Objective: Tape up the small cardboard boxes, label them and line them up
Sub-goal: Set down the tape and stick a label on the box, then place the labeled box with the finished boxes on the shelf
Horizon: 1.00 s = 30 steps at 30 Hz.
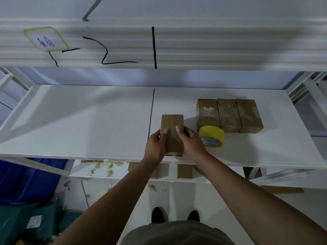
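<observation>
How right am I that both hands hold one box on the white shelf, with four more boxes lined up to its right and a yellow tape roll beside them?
Nearly. The head view shows three boxes in that row, not four. The left hand and right hand do hold one box on the white shelf, with the yellow tape roll beside the row.

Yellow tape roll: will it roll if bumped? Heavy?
Likely rolls: the yellow tape roll seems to stand on its rim on the white shelf, core facing the person. Probably light, rigid: wide hollow core. The right hand, gripping the brown cardboard box, could nudge it.
</observation>
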{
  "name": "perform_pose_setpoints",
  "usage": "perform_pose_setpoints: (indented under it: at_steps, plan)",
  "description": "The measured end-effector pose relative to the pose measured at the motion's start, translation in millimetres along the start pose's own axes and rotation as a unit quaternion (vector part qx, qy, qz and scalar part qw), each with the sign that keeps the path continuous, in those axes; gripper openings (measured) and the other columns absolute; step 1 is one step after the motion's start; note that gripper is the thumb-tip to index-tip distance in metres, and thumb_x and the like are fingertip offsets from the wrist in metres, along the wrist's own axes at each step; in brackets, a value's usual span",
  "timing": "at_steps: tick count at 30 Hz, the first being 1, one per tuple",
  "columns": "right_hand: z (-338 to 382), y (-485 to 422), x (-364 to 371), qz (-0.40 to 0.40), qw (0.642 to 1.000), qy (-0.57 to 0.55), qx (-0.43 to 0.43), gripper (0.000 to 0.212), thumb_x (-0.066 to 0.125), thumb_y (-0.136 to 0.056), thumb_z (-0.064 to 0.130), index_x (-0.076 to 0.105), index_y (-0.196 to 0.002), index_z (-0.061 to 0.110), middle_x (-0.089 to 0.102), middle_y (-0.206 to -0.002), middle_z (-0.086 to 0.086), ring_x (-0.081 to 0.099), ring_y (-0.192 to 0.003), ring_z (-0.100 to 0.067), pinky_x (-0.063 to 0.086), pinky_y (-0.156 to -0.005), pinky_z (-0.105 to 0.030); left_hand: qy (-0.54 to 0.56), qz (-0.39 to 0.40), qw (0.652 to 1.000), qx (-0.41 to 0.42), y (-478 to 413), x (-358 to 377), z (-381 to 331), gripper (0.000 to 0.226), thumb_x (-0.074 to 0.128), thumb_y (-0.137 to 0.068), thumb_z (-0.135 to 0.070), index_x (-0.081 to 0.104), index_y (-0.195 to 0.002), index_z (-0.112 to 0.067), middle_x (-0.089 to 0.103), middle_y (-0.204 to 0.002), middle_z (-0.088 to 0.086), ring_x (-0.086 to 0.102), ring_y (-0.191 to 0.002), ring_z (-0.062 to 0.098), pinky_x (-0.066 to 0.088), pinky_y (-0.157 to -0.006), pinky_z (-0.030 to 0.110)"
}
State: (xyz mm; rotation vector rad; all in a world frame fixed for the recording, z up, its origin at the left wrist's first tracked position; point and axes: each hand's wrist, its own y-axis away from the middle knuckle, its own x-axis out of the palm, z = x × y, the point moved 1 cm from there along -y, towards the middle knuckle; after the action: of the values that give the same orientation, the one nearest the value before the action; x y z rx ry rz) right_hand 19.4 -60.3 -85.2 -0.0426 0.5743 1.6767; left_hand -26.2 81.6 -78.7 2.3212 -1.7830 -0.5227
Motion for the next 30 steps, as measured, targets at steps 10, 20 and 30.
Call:
perform_pose_setpoints:
  at_steps: [10,20,30]
  plan:
    - [-8,-9,6,-0.008,0.996,0.09,-0.01,0.036,0.057,-0.105,0.039,0.067,-0.131,0.016,0.072,-0.127,-0.005,0.066,-0.115,-0.027,0.047,-0.086,-0.029,-0.265,0.032,0.963,-0.021,-14,2,12,0.059,0.044,-0.105,-0.057,0.046,-0.151,-0.02,0.041,-0.148,0.013,0.031,-0.141,0.033,0.031,-0.117,0.049]
    - [-2,-5,-2,-0.039,0.993,0.102,-0.052,0.032,0.062,-0.103,0.038,0.069,-0.124,0.014,0.073,-0.123,-0.005,0.066,-0.114,-0.025,0.044,-0.081,-0.029,-0.343,-0.052,0.937,0.032,-24,9,10,0.067,0.055,-0.101,-0.045,0.033,-0.158,-0.018,0.041,-0.149,0.016,0.042,-0.137,0.036,0.038,-0.115,0.051]
    - [6,18,-52,-0.167,0.977,0.015,-0.134,0.021,0.065,-0.101,0.017,0.075,-0.12,0.017,0.076,-0.109,0.009,0.069,-0.099,0.0,0.053,-0.088,-0.014,-0.36,0.044,0.908,0.212,-32,67,-21,0.044,0.056,-0.098,-0.018,0.059,-0.142,-0.016,0.057,-0.139,0.011,0.05,-0.13,0.03,0.045,-0.106,0.039]
